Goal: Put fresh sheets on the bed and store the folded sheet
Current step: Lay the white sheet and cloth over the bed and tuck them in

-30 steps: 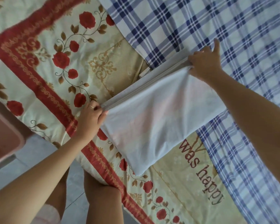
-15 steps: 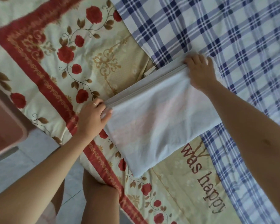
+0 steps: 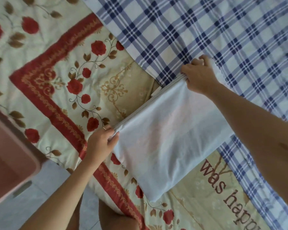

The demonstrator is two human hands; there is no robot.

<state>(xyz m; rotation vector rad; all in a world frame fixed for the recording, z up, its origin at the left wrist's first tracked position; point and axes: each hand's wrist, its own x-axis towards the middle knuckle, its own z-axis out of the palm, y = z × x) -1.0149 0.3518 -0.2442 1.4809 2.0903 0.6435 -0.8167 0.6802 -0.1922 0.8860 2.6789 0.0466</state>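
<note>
Our left hand (image 3: 101,141) pinches the near corner of the folded sheet (image 3: 165,138), thumb on top and fingers curled under the stacked layers. A ring (image 3: 104,128) shows on one finger. Our right hand (image 3: 199,77) grips the far corner of the same edge, fingers curled round the layers. Between the two hands that edge runs straight and diagonal, and its folds show as thin stripes. From there the white cloth spreads down toward us to a rounded corner. We cannot tell whether this lower part rests on the bed or hangs just above it.

We see one container, a pink tub (image 3: 8,156) at the left edge, low beside the bed on the pale floor (image 3: 45,198). Only part of it is in view and it is blurred, so we cannot tell what it holds. It sits well apart from the sheet. Our left forearm and the red border of the cover (image 3: 56,77) lie between them.

That cover is cream with red roses and brown leaves, and near us it carries the printed words "was happ", cut off by the frame. A plaid sheet (image 3: 206,39), blue on white, lies over its far right part. The white cloth crosses the line where the two meet. Our legs (image 3: 113,219) stand against the bed's edge at the bottom.
</note>
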